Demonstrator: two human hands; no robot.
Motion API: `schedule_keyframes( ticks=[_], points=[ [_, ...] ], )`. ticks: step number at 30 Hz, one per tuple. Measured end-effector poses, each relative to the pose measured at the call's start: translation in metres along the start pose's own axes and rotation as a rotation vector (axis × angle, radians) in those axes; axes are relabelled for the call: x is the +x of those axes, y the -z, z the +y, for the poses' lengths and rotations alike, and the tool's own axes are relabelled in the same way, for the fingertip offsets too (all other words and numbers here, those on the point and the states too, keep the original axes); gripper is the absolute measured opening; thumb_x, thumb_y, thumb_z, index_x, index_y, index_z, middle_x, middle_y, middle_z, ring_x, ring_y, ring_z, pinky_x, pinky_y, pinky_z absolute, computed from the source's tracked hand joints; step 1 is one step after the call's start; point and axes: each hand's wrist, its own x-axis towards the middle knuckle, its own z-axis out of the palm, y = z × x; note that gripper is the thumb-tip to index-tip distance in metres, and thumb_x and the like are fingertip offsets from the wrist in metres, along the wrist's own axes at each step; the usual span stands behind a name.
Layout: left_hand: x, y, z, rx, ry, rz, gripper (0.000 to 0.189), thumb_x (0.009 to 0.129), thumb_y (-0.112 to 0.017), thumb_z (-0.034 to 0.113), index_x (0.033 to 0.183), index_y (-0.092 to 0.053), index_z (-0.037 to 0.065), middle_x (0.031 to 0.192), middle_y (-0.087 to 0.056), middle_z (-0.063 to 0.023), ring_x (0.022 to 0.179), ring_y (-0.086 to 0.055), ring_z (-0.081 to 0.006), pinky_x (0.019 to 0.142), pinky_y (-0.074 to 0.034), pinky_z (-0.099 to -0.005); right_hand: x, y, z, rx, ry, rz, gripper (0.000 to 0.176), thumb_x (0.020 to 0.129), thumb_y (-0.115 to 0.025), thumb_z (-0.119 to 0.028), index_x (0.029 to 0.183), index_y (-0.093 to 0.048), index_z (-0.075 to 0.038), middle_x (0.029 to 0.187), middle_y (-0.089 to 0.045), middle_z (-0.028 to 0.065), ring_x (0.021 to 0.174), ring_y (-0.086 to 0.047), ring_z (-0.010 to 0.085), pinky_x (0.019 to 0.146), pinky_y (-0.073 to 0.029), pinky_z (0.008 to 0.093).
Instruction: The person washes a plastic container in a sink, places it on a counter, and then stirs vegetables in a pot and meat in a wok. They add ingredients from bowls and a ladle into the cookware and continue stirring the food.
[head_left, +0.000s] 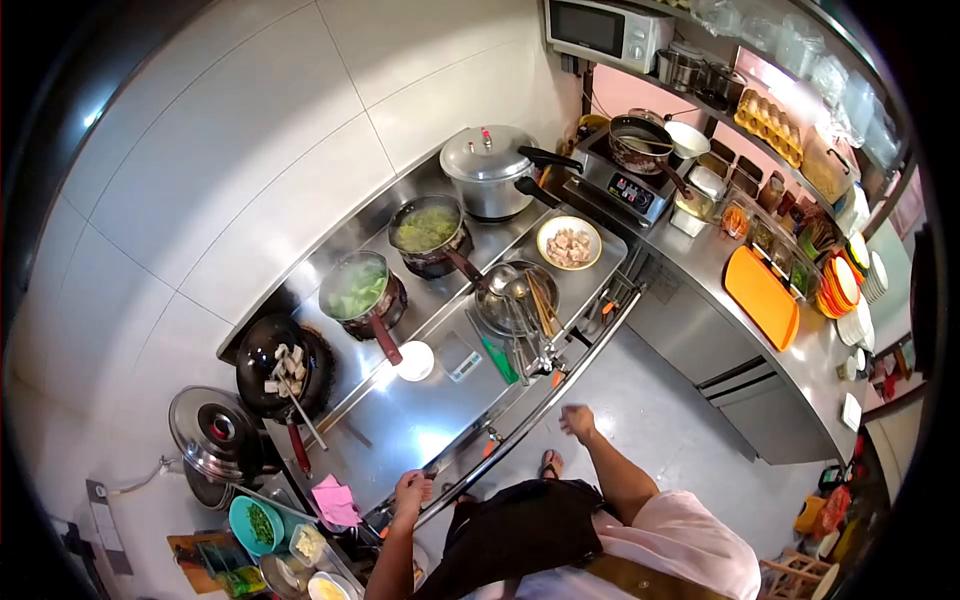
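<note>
My left hand (411,492) is at the counter's front edge, right of a pink cloth (336,501); its fingers are curled in, with nothing visible in them. Over the floor, in front of the rail, my right hand (577,422) hangs empty with loosely bent fingers. On the steel counter (400,447) are a black wok (258,372) with pale chunks and a spatula, a pot of greens (356,290), and a steaming pot (428,225) with yellowish-green contents. A white bowl (416,361), a digital scale (462,362) and a green-handled tool (499,361) lie nearer the front.
A pressure cooker (487,175), a plate of meat pieces (569,246) and a basin of ladles and chopsticks (515,298) stand at the right. A metal rail (540,408) runs along the front. An orange tray (760,295) lies on the right counter; a turquoise bowl (256,524) sits lower left.
</note>
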Motion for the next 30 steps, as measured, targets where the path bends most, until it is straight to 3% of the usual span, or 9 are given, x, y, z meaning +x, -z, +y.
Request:
schedule_keyframes(
  ticks=[5, 7, 10, 11, 19, 22, 27, 29, 30],
  points=[
    [-0.029, -0.026, -0.034, 0.036, 0.038, -0.030, 0.026, 0.087, -0.053, 0.018, 0.110, -0.051, 0.005, 0.082, -0.063, -0.0101, 0.060, -0.060, -0.0157, 0.052, -0.050, -0.0266, 0.071, 0.023, -0.082, -0.301, 0.480, 0.455, 0.032, 0.084, -0.054, -0.028, 0.092, -0.064, 0.002, 0.072, -0.065, 0.0135, 0.066, -0.064, 0.0214, 0.062, -0.050, 0.0349],
    [-0.047, -0.029, -0.040, 0.137, 0.133, -0.025, 0.028, 0.087, -0.052, 0.018, 0.110, -0.050, 0.003, 0.082, -0.063, -0.0114, 0.061, -0.060, -0.0163, 0.052, -0.049, -0.0273, 0.109, 0.022, -0.112, -0.218, 0.360, 0.373, 0.034, 0.084, -0.055, -0.029, 0.095, -0.064, 0.001, 0.079, -0.066, 0.0177, 0.075, -0.064, 0.0284, 0.070, -0.048, 0.0379],
    [-0.059, -0.028, -0.053, 0.103, 0.193, 0.057, 0.026, 0.087, -0.053, 0.019, 0.108, -0.050, 0.002, 0.081, -0.064, -0.0126, 0.061, -0.060, -0.0169, 0.051, -0.049, -0.0281, 0.151, 0.010, -0.134, -0.335, 0.455, 0.422, 0.036, 0.080, -0.057, -0.030, 0.089, -0.063, 0.004, 0.085, -0.063, 0.0259, 0.084, -0.063, 0.0336, 0.071, -0.047, 0.0392],
    [-0.056, -0.026, -0.065, 0.076, 0.221, 0.066, 0.026, 0.087, -0.053, 0.019, 0.107, -0.050, 0.002, 0.080, -0.064, -0.0129, 0.060, -0.060, -0.0172, 0.051, -0.049, -0.0283, 0.156, 0.014, -0.145, -0.382, 0.318, 0.243, 0.039, 0.076, -0.060, -0.033, 0.085, -0.063, 0.005, 0.080, -0.064, 0.0245, 0.082, -0.063, 0.0341, 0.071, -0.048, 0.0400],
    [-0.017, -0.063, -0.091, -0.215, 0.233, 0.230, 0.026, 0.087, -0.052, 0.016, 0.108, -0.048, 0.001, 0.079, -0.063, -0.0134, 0.057, -0.060, -0.0191, 0.048, -0.049, -0.0289, 0.193, 0.012, -0.159, -0.758, 0.289, 0.254, 0.034, 0.076, -0.058, -0.032, 0.083, -0.065, 0.001, 0.065, -0.063, 0.0158, 0.057, -0.064, 0.0243, 0.050, -0.049, 0.0353],
    [-0.004, -0.082, -0.086, -0.216, 0.266, 0.169, 0.021, 0.088, -0.052, 0.017, 0.104, -0.052, 0.003, 0.078, -0.063, -0.0121, 0.055, -0.058, -0.0169, 0.047, -0.049, -0.0285, 0.145, 0.031, -0.197, -0.304, 0.176, -0.070, 0.025, 0.083, -0.051, -0.018, 0.100, -0.059, -0.001, 0.060, -0.059, 0.0083, 0.045, -0.056, 0.0150, 0.033, -0.038, 0.0253],
    [0.023, -0.085, -0.090, -0.110, 0.298, 0.103, 0.016, 0.088, -0.052, 0.017, 0.099, -0.052, 0.005, 0.073, -0.063, -0.0104, 0.049, -0.057, -0.0151, 0.042, -0.048, -0.0265, 0.140, 0.052, -0.210, -0.151, 0.011, -0.194, 0.019, 0.083, -0.054, -0.016, 0.091, -0.057, 0.001, 0.060, -0.058, 0.0094, 0.043, -0.055, 0.0163, 0.033, -0.039, 0.0259],
    [0.032, -0.079, -0.091, -0.152, 0.336, 0.140, 0.017, 0.088, -0.050, 0.014, 0.102, -0.050, 0.004, 0.074, -0.063, -0.0114, 0.050, -0.059, -0.0174, 0.042, -0.048, -0.0271, 0.173, 0.072, -0.168, -0.355, 0.573, -0.315, 0.025, 0.082, -0.048, -0.024, 0.081, -0.059, -0.001, 0.059, -0.056, 0.0073, 0.039, -0.049, 0.0146, 0.034, -0.038, 0.0298],
    [0.032, -0.077, -0.084, -0.182, 0.334, 0.166, 0.017, 0.087, -0.050, 0.013, 0.101, -0.050, 0.004, 0.074, -0.063, -0.0116, 0.050, -0.059, -0.0175, 0.042, -0.048, -0.0271, 0.168, 0.073, -0.168, -0.611, 0.765, -0.101, 0.035, 0.084, -0.045, -0.031, 0.074, -0.058, 0.000, 0.062, -0.057, 0.0131, 0.043, -0.050, 0.0219, 0.040, -0.039, 0.0356]
  ],
)
